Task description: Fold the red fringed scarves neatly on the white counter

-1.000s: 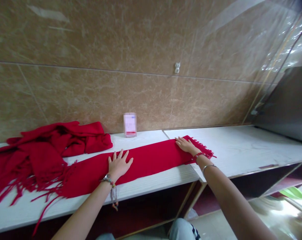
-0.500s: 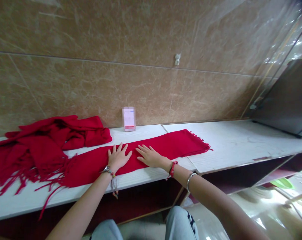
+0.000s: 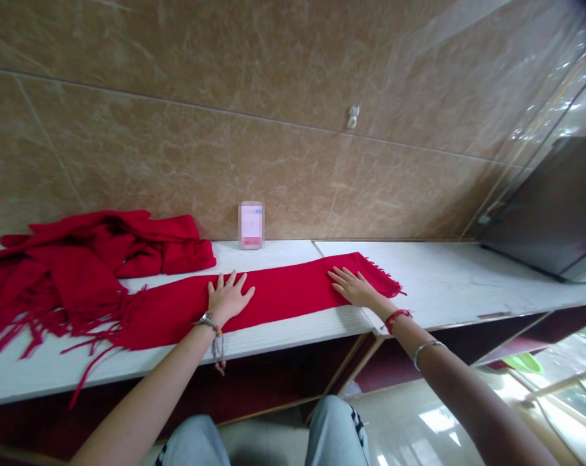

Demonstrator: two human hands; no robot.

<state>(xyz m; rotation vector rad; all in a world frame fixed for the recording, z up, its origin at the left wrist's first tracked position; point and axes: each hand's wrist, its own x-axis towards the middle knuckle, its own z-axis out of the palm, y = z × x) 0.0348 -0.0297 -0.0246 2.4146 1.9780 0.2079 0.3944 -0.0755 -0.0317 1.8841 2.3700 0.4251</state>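
A red fringed scarf (image 3: 288,288) lies folded into a long flat strip on the white cabinet top (image 3: 448,275). My left hand (image 3: 227,299) rests palm down on the strip left of its middle, fingers spread. Toward the strip's right end, my right hand (image 3: 354,285) also lies flat on the cloth with its fingers stretched out. Fringe shows at both ends of the strip, and long strands at the left hang over the front edge. A crumpled heap of red fringed cloth (image 3: 94,255) sits at the left, touching the strip's left end.
A small upright box or card (image 3: 251,225), blurred out, stands against the brown tiled wall (image 3: 186,162). A small cat-shaped hook (image 3: 353,116) is fixed to the wall. At the right end stands a dark grey appliance (image 3: 550,207). A green basin (image 3: 523,362) is on the lower right.
My right hand has slid right along the scarf, from near its middle toward the right fringe. My left hand stays in place on the cloth. The view has tilted slightly.
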